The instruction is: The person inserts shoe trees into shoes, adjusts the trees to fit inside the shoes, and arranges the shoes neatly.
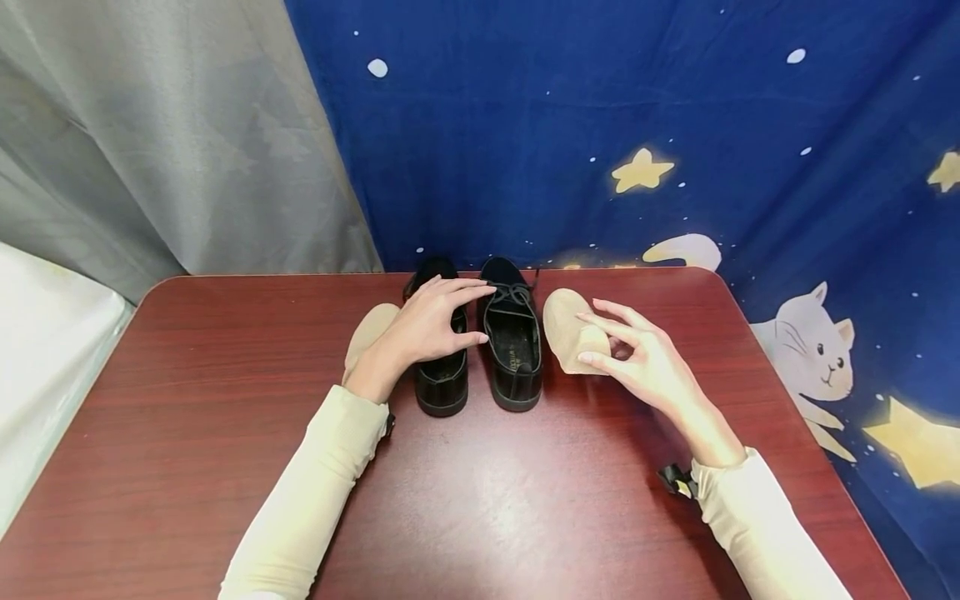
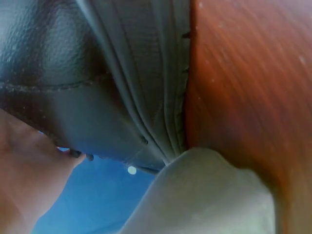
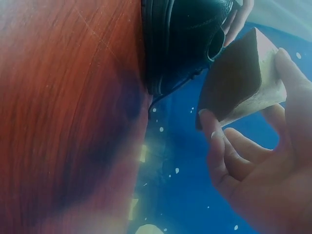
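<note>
Two black lace-up shoes stand side by side, toes away from me, at the table's far edge in the head view: the left shoe (image 1: 441, 395) and the right shoe (image 1: 517, 387). My left hand (image 1: 429, 323) reaches over the left shoe, its fingers stretched towards the right shoe's laces; whether they touch is unclear. With thumb and fingertips, my right hand (image 1: 651, 360) pinches a beige molded shoe insert (image 1: 564, 323), lifted beside the right shoe. In the right wrist view that insert (image 3: 231, 73) hangs tilted. A second beige insert (image 1: 369, 335) lies left of the left shoe, partly behind my wrist.
The reddish-brown wooden table (image 1: 480, 517) spreads out in front of the shoes. Behind its far edge hang a blue curtain (image 1: 525, 125) with stars and a grey curtain (image 1: 187, 150). A white surface (image 1: 45, 367) lies beyond the left edge.
</note>
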A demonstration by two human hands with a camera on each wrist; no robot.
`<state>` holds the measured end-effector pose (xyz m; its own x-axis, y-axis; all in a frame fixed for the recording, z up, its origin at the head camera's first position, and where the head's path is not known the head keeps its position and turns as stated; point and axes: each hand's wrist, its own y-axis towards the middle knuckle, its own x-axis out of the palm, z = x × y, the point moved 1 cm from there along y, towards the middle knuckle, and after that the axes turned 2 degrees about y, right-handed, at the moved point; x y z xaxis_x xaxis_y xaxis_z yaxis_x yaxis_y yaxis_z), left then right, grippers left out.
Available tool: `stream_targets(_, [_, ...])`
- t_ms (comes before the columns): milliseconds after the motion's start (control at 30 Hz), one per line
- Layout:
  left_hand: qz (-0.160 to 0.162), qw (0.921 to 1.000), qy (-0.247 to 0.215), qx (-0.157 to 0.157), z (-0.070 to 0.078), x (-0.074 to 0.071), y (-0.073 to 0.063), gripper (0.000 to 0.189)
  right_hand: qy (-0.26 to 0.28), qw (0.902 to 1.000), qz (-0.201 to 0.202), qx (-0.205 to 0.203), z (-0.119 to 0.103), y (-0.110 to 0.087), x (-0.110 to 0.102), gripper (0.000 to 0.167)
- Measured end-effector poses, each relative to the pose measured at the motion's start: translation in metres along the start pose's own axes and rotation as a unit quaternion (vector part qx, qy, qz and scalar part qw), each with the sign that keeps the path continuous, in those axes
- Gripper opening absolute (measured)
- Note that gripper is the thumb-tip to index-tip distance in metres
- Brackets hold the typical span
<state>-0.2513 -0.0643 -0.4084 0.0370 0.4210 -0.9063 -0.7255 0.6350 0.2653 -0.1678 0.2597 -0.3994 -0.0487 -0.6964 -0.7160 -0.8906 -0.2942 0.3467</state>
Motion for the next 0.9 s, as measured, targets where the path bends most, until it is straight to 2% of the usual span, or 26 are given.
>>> stream_targets(467, [0.012,0.9999,0.001,0.009,0.000,0.006,0.004,0.070,0.002,0.9999,-0.005,-0.014,-0.003,-0.004,0.001,0.053])
stream_targets(900, [-0.002,1.0000,0.007,-0.001,0.002,0.007,0.007,0.071,-0.020,0.9992,-0.022,-0.026,-0.011,-0.009,-0.004,0.053])
